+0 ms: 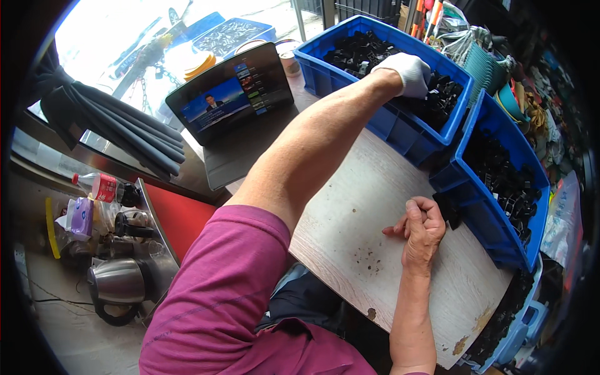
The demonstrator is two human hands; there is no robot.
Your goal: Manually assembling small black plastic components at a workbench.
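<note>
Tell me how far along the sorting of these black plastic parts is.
Done: the near blue bin already holds a pile of black parts. In hand: the gloved left hand reaches into the far blue bin, while the bare right hand holds a black piece on the white table. Left: the far bin still holds many parts.

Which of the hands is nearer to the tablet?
The left. The gloved left hand is inside the far blue bin, just right of the tablet. The bare right hand rests on the table by the near bin, farther off.
</note>
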